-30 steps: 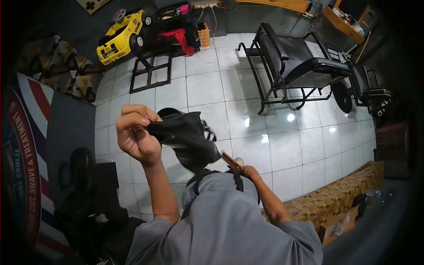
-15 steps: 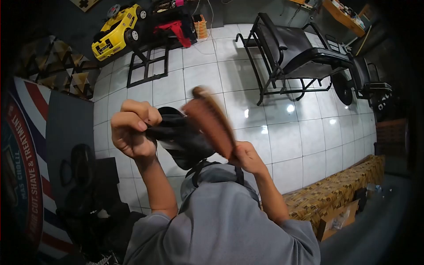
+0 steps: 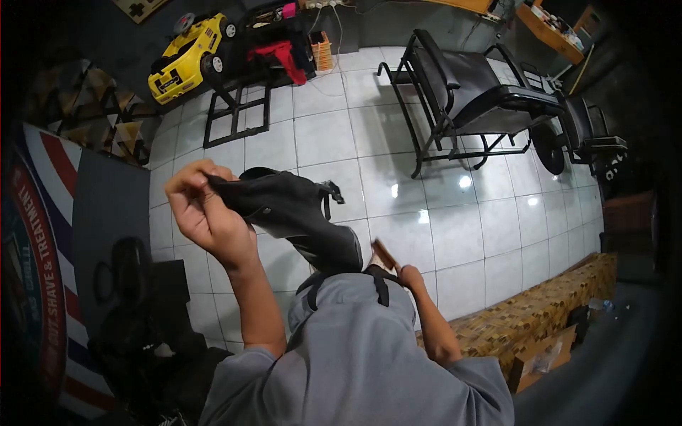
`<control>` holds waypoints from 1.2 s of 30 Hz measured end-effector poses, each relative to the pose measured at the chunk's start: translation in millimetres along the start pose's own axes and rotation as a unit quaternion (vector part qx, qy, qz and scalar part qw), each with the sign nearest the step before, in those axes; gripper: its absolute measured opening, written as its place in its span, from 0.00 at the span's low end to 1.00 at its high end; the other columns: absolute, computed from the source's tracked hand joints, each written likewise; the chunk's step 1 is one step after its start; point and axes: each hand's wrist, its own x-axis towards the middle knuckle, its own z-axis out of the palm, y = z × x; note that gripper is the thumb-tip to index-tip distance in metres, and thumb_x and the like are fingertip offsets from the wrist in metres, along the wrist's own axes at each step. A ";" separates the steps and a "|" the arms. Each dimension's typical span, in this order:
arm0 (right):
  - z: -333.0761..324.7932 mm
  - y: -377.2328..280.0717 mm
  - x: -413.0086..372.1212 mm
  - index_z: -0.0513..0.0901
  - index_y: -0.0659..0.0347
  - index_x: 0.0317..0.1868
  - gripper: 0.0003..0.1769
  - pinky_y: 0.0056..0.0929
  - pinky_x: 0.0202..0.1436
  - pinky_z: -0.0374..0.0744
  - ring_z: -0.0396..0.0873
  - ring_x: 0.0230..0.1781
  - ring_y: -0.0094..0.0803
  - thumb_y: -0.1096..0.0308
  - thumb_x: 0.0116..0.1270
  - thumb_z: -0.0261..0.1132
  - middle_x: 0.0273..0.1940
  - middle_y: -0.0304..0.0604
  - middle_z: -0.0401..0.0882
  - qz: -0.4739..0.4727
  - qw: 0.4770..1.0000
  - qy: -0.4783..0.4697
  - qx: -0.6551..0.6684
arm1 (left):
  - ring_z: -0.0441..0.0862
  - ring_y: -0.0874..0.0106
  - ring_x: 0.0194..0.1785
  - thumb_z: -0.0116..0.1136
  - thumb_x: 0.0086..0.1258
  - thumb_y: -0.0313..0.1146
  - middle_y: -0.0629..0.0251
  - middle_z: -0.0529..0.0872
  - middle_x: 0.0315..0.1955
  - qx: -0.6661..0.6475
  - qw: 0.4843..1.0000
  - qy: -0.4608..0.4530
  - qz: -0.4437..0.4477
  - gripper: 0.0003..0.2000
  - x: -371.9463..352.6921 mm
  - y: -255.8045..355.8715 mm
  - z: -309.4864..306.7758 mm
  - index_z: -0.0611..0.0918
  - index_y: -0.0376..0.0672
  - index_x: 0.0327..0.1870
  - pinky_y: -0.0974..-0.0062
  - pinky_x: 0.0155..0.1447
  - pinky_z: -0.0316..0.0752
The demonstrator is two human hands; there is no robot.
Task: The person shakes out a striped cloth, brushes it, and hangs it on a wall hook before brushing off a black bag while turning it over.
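Observation:
My left hand [image 3: 209, 206] is raised on the left, its fingers closed on one end of a black bag [image 3: 291, 206]. The bag hangs to the right and down toward my waist, with a buckle [image 3: 334, 192] on a short strap sticking out at its right side. Low by my right leg, my right hand [image 3: 410, 276] is closed round the handle of a brush [image 3: 383, 254] with a wooden back. The brush is apart from the bag, and its bristles are hard to make out from here.
A black reclining chair [image 3: 462, 78] stands on the white tiled floor [image 3: 320, 135] at the back right. A black metal frame [image 3: 238, 113] lies near a yellow toy car [image 3: 188, 57]. A bench with a woven-pattern cover [image 3: 526, 305] and a cardboard box [image 3: 543, 358] are at my right.
My right hand has swung the brush away from the bag, down and to the right. My left hand has shifted slightly left, and the bag hangs more stretched out.

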 end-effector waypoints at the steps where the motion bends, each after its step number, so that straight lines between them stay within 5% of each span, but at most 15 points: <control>1: -12.6 -14.1 -0.9 0.83 0.69 0.34 0.38 0.46 0.44 0.76 0.81 0.39 0.55 0.37 0.69 0.46 0.35 0.64 0.81 -0.015 0.998 0.024 0.048 | 0.68 0.77 0.32 0.44 0.70 0.16 0.62 0.73 0.34 0.016 1.000 -0.005 -0.016 0.07 -1.4 -1.2 0.8 0.69 0.40 0.39 0.82 0.36 0.69; 3: -57.5 -65.4 -22.2 0.80 0.68 0.32 0.34 0.41 0.37 0.75 0.79 0.31 0.46 0.41 0.71 0.47 0.31 0.56 0.80 -0.071 0.978 0.058 0.186 | 0.69 0.77 0.34 0.44 0.70 0.16 0.62 0.74 0.35 0.016 0.996 -0.072 -0.051 0.06 -3.1 -3.6 0.9 0.70 0.39 0.40 0.82 0.40 0.70; 6: -126.2 -154.7 -84.0 0.73 0.66 0.32 0.25 0.29 0.26 0.68 0.66 0.21 0.28 0.50 0.75 0.47 0.21 0.41 0.69 -0.203 0.878 0.071 0.428 | 0.72 0.77 0.37 0.46 0.71 0.16 0.62 0.75 0.35 0.034 0.983 -0.140 -0.114 0.05 -8.6 -4.1 11.1 0.72 0.37 0.40 0.82 0.45 0.70; 10: -167.5 -223.3 -143.1 0.70 0.66 0.32 0.25 0.26 0.26 0.66 0.64 0.22 0.25 0.51 0.77 0.44 0.21 0.36 0.65 -0.384 0.808 0.055 0.444 | 0.75 0.83 0.39 0.45 0.73 0.19 0.66 0.80 0.35 0.066 0.975 -0.158 -0.141 0.05 -18.8 -8.6 29.1 0.75 0.36 0.44 0.87 0.46 0.68; 11: -164.5 -233.2 -141.8 0.71 0.63 0.36 0.22 0.19 0.21 0.60 0.58 0.18 0.16 0.54 0.78 0.40 0.20 0.28 0.62 -0.457 0.782 0.085 0.416 | 0.75 0.83 0.38 0.46 0.73 0.21 0.66 0.81 0.35 0.056 0.975 -0.149 -0.156 0.05 -19.1 -3.9 34.9 0.75 0.36 0.45 0.88 0.46 0.68; 15: -126.2 -218.9 -92.3 0.71 0.61 0.31 0.22 0.20 0.24 0.62 0.58 0.21 0.17 0.55 0.78 0.43 0.20 0.28 0.60 -0.329 0.845 0.041 0.419 | 0.77 0.83 0.40 0.51 0.73 0.24 0.64 0.83 0.37 0.055 0.979 -0.118 -0.156 0.08 -9.1 20.0 38.7 0.74 0.36 0.51 0.89 0.46 0.70; 16: -114.6 -202.1 -71.4 0.72 0.67 0.34 0.23 0.32 0.32 0.70 0.65 0.24 0.36 0.54 0.77 0.45 0.23 0.50 0.68 -0.284 0.895 0.037 0.343 | 0.78 0.83 0.41 0.51 0.73 0.24 0.64 0.83 0.37 0.063 0.981 -0.110 -0.149 0.09 -5.8 22.9 36.4 0.74 0.36 0.51 0.89 0.46 0.71; 18: -66.1 -144.3 -24.5 0.79 0.66 0.42 0.25 0.44 0.40 0.75 0.77 0.32 0.56 0.53 0.76 0.42 0.32 0.61 0.79 -0.235 0.953 0.081 0.172 | 0.79 0.82 0.41 0.54 0.71 0.22 0.64 0.83 0.38 0.101 0.985 -0.096 -0.099 0.08 -1.0 23.4 27.3 0.76 0.34 0.48 0.87 0.46 0.72; 19: -49.5 -111.1 -12.3 0.81 0.64 0.46 0.30 0.49 0.46 0.76 0.78 0.41 0.59 0.48 0.75 0.41 0.38 0.60 0.81 -0.237 0.969 0.065 -0.012 | 0.79 0.81 0.41 0.54 0.71 0.22 0.63 0.83 0.38 0.122 0.984 -0.105 -0.072 0.07 0.8 23.6 21.3 0.77 0.34 0.47 0.87 0.46 0.72; 21: -6.7 -49.4 20.8 0.82 0.65 0.46 0.33 0.49 0.49 0.77 0.79 0.44 0.59 0.44 0.73 0.40 0.41 0.61 0.81 -0.086 0.991 -0.070 -0.076 | 0.80 0.80 0.40 0.55 0.70 0.22 0.64 0.84 0.38 0.146 0.980 -0.118 -0.061 0.05 1.5 28.3 17.7 0.78 0.33 0.44 0.87 0.46 0.73; 23: -26.4 -47.3 -14.8 0.82 0.69 0.36 0.34 0.49 0.48 0.77 0.78 0.43 0.62 0.43 0.72 0.43 0.37 0.67 0.79 -0.022 0.995 -0.059 -0.080 | 0.81 0.81 0.39 0.57 0.69 0.22 0.65 0.85 0.36 0.185 0.967 -0.148 -0.098 0.05 -5.3 29.6 13.0 0.79 0.33 0.43 0.86 0.44 0.73; 27: -32.0 -52.2 0.1 0.81 0.71 0.31 0.35 0.49 0.41 0.76 0.79 0.37 0.59 0.44 0.73 0.44 0.34 0.65 0.80 -0.095 0.995 0.038 -0.004 | 0.83 0.80 0.35 0.60 0.67 0.25 0.63 0.87 0.31 0.326 0.920 -0.194 -0.097 0.07 -15.1 26.8 17.2 0.82 0.35 0.43 0.85 0.41 0.74; 31: -126.1 -177.1 -81.4 0.73 0.67 0.30 0.24 0.38 0.28 0.69 0.70 0.20 0.38 0.55 0.76 0.44 0.20 0.50 0.71 -0.234 0.889 0.144 0.366 | 0.82 0.81 0.33 0.61 0.66 0.25 0.61 0.87 0.28 0.339 0.905 -0.223 -0.128 0.07 -23.3 20.7 22.9 0.83 0.36 0.43 0.84 0.39 0.75; 32: -138.4 -195.0 -100.1 0.71 0.66 0.32 0.21 0.31 0.25 0.67 0.65 0.20 0.27 0.58 0.77 0.43 0.19 0.43 0.64 -0.253 0.871 0.123 0.402 | 0.81 0.81 0.33 0.61 0.66 0.25 0.61 0.87 0.28 0.321 0.909 -0.226 -0.140 0.07 -25.9 17.2 24.0 0.83 0.36 0.44 0.84 0.39 0.75; 36: -177.3 -239.9 -152.6 0.69 0.64 0.35 0.18 0.28 0.23 0.65 0.62 0.19 0.26 0.59 0.77 0.43 0.18 0.38 0.64 -0.409 0.814 0.019 0.411 | 0.78 0.86 0.31 0.59 0.66 0.23 0.64 0.87 0.28 0.281 0.922 -0.199 -0.180 0.12 -30.5 13.7 25.6 0.80 0.32 0.49 0.87 0.34 0.72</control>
